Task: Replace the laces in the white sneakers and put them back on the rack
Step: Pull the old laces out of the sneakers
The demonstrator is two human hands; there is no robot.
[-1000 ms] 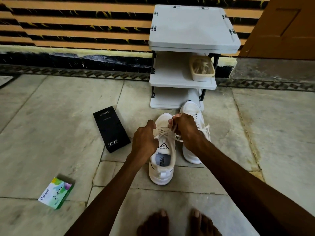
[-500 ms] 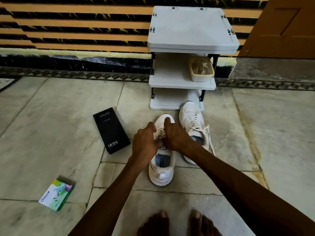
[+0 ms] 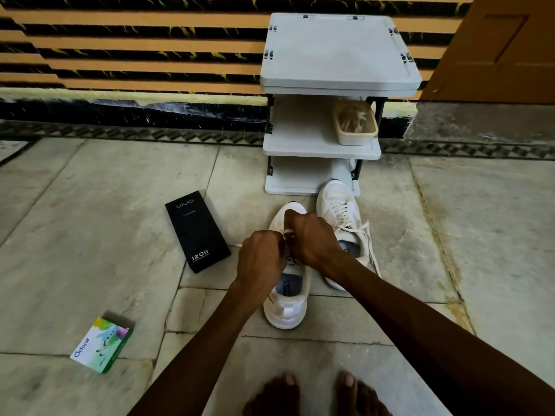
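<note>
- A home, seemingly an entry spot beside a brown wooden door (image 3: 504, 49) at the right edge
- The floor (image 3: 90, 205) is worn grey stone slabs, with a dark patterned border strip (image 3: 150, 135) along the foot of an orange-and-black striped wall (image 3: 135, 40)
- A small white three-shelf shoe rack (image 3: 339, 55) stands against that wall, with a plastic tub (image 3: 357, 139) on its middle shelf
- A white sneaker (image 3: 288, 310) sits on the floor beside a second sneaker (image 3: 339, 202), just in front of the rack
- Bare feet (image 3: 276, 397) show at the bottom edge
- Household packs lie on the slabs: a black vivo box (image 3: 196, 232) and an Odonil box (image 3: 100, 345)
</note>
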